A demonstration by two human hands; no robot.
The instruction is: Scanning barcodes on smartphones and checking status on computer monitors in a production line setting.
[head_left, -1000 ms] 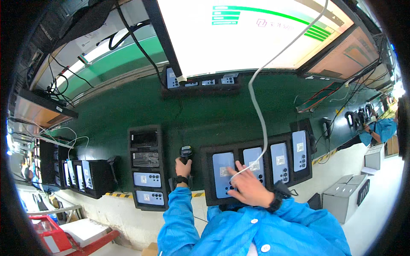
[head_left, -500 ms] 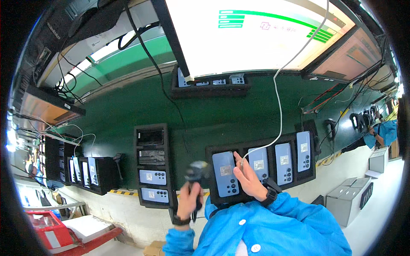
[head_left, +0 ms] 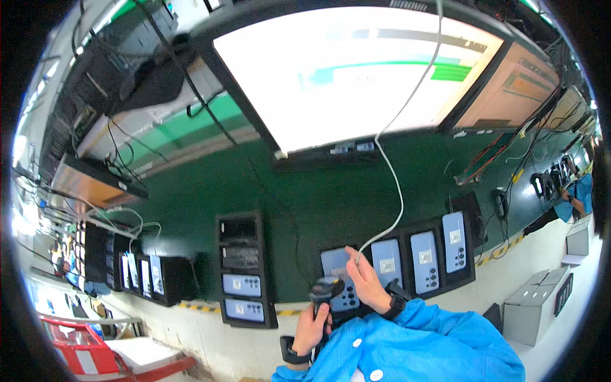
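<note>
My left hand [head_left: 310, 330] is wrapped round the handle of a black barcode scanner [head_left: 325, 290]. The scanner's head is raised over the lower part of a light blue phone [head_left: 336, 260], the leftmost in a black foam tray [head_left: 417, 294]. My right hand [head_left: 369, 285] is at that phone's right edge, closed on the end of a white cable [head_left: 398, 210]; the fingers partly hide the plug. Several light blue phones stand in this tray, back side up, each with a white label and dark camera lenses. Hand and scanner cover part of the leftmost one.
To the left, another foam tray [head_left: 266, 254] holds two blue phones and darker items. A large lit monitor [head_left: 356, 83] stands at the back. Further left is a tray of upright phones [head_left: 167, 290]. Grey boxes [head_left: 531, 305] sit at the right; another person's arm [head_left: 578, 202] shows at far right.
My left hand has brought the scanner right and in over the leftmost phone. My right hand stays on the cable beside that phone. The whole view has tilted, and the monitor's picture has changed.
</note>
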